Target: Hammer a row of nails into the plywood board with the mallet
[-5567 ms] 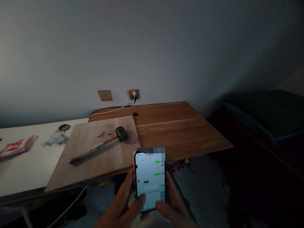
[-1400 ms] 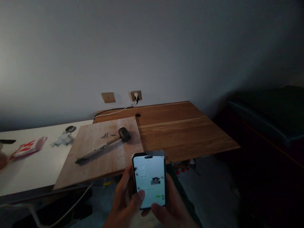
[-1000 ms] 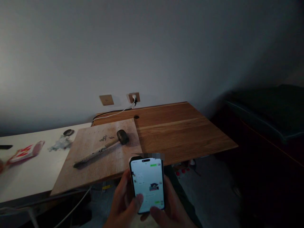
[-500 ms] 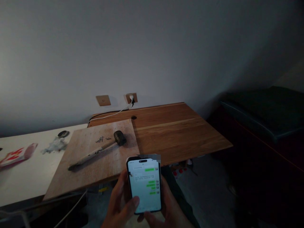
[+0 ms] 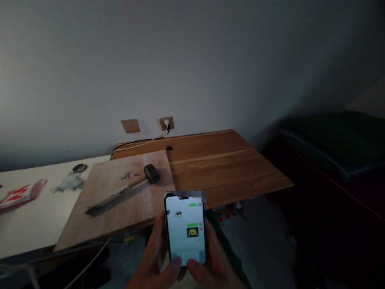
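Note:
A lit smartphone [image 5: 185,237] is held upright near the bottom of the view, in front of the table edge. My left hand [image 5: 161,253] wraps its left side, with the thumb on the lower screen. On the other side my right hand [image 5: 212,257] grips it, its thumb also over the bottom of the screen. A chat page with green bubbles and a yellow face sticker shows; the text is too small to read. Behind the phone, a mallet [image 5: 123,190] with a dark head lies across a wooden board [image 5: 99,180], beside several small metal screws or nails [image 5: 128,175].
The board rests across a white table [image 5: 18,233] and a brown wooden tabletop [image 5: 228,168]. A red-and-white packet [image 5: 22,194] and a dark round lid-like object [image 5: 80,167] lie at left. Cables run to a wall socket [image 5: 167,123]. A dark cushioned item [image 5: 337,140] stands at right.
The chat on the screen has scrolled and now shows stickers. Both thumbs have come to the bottom of the screen, and the phone sits slightly higher and further right.

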`<action>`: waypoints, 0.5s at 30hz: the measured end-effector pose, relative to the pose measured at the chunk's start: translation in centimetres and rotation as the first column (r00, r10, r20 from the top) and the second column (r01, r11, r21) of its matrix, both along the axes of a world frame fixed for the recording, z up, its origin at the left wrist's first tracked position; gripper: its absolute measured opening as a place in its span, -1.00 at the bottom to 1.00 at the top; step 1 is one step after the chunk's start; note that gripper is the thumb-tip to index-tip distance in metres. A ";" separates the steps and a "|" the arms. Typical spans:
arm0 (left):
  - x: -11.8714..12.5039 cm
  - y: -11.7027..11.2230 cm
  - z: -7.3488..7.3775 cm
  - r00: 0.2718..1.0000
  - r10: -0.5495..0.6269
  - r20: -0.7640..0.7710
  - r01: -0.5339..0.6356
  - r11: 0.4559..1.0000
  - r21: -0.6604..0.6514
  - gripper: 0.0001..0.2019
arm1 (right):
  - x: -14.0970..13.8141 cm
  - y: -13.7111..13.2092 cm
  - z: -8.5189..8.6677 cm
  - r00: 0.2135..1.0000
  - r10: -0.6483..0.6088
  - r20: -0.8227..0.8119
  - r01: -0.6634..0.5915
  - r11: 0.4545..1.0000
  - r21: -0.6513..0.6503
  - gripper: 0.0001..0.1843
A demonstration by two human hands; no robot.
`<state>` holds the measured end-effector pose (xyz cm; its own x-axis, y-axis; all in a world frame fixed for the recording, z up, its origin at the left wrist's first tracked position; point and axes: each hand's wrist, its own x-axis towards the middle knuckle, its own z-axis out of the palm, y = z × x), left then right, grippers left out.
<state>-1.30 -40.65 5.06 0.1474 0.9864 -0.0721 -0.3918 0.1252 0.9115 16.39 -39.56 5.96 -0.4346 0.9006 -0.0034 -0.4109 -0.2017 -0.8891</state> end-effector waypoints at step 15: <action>-0.4 0.2 0.9 0.996 -0.074 -0.040 0.074 0.997 0.002 -0.09 | 0.2 0.1 1.0 0.998 -0.051 -0.024 0.049 0.995 -0.082 -0.18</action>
<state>-1.67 -40.44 5.93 0.2173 0.9731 -0.0762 -0.3451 0.1496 0.9266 16.60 -39.49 6.97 -0.3898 0.9185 -0.0668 -0.4456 -0.2516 -0.8592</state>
